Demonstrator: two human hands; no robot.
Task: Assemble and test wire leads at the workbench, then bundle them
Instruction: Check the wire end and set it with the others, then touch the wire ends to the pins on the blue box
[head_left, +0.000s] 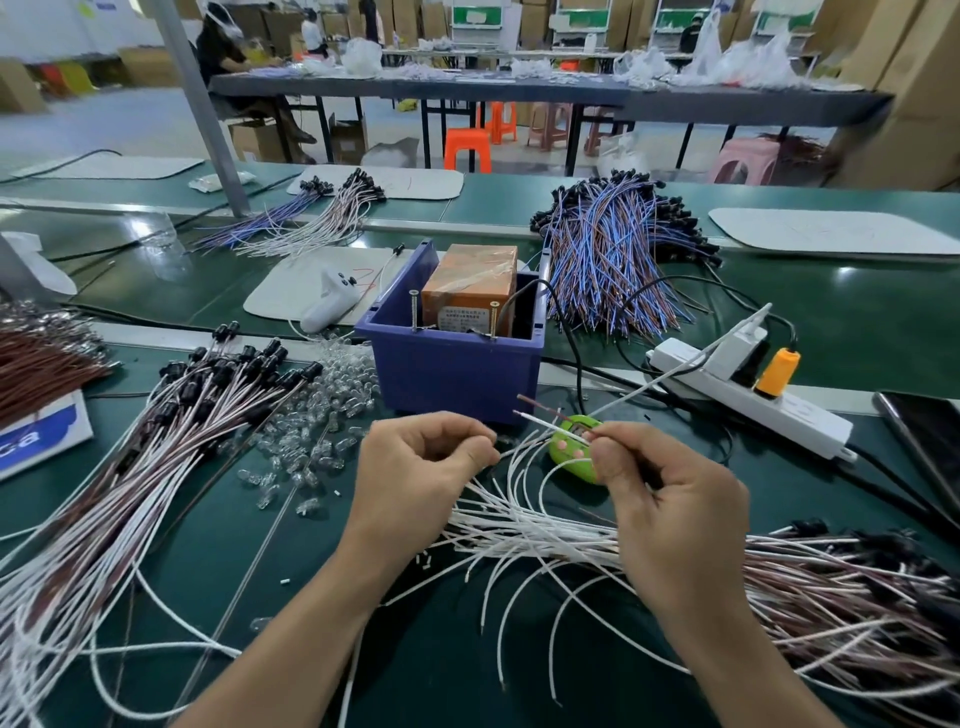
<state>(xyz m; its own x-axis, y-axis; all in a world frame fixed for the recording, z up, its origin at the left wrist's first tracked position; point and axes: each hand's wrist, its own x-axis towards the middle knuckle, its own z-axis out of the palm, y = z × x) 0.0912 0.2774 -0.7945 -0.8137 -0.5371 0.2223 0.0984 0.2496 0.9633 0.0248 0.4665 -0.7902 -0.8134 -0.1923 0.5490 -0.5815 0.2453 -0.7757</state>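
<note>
Fingers (605, 457) of your right hand (680, 525) pinch wire lead (540, 423); left hand (415, 467) pinches tiny part (500, 442) (unidentifiable). Assembly midway, by my judgement: loose leads (519, 525) remain, unbundled.

— Where's the bin (452, 374)?
— Middle of the desk (857, 322), box (467, 291) in it; power strip (753, 402) right of it, bulbs (317, 415) left.
— What else?
— Left lead pile (156, 467) along the left edge, right lead pile (831, 597) at the near right corner.

"ca" on blue-white carton (47, 436)
</note>
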